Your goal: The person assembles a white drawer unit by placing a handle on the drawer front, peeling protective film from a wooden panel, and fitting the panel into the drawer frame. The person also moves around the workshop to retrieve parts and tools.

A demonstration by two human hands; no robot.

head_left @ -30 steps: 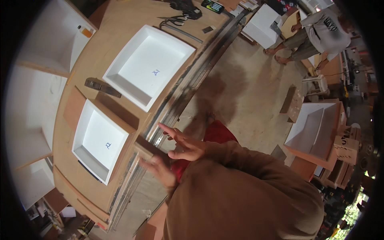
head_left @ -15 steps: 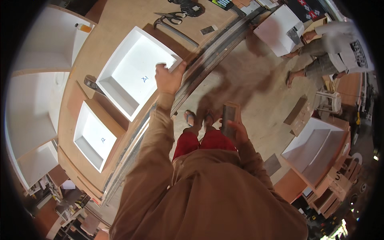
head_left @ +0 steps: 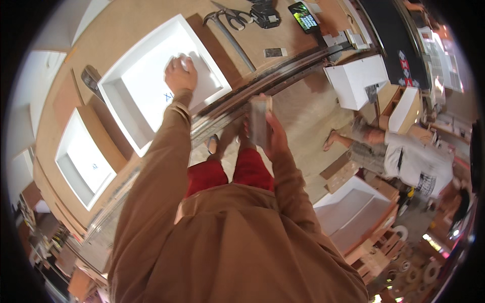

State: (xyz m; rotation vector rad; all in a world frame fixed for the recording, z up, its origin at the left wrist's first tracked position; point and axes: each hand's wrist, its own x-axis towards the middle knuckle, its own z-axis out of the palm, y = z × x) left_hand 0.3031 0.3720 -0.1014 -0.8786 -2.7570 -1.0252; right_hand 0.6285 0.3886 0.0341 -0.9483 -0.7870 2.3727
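- Two hands are in view, both in brown sleeves; the right hand point(head_left: 273, 134) is nearer the body, its fingers curled around a small wooden block point(head_left: 258, 121), which it holds upright above the floor.
- Just left of that hand, below it, a sandalled foot point(head_left: 212, 145) shows beside red trouser legs.
- Farther out, the left hand point(head_left: 180, 76) is stretched forward and pressed down inside a large white tray point(head_left: 136, 101) on the workbench point(head_left: 126, 25); its fingers are bent over something pale, but I cannot tell what it grips.
- Left of that hand lies a second, smaller white tray point(head_left: 83, 156).
- Beyond the left hand, scissors point(head_left: 227, 17), a long metal bar point(head_left: 237, 43) and a phone point(head_left: 303, 16) lie on the bench.
- Well to the right of the right hand, another person point(head_left: 404, 156) bends near white boxes point(head_left: 358, 81).
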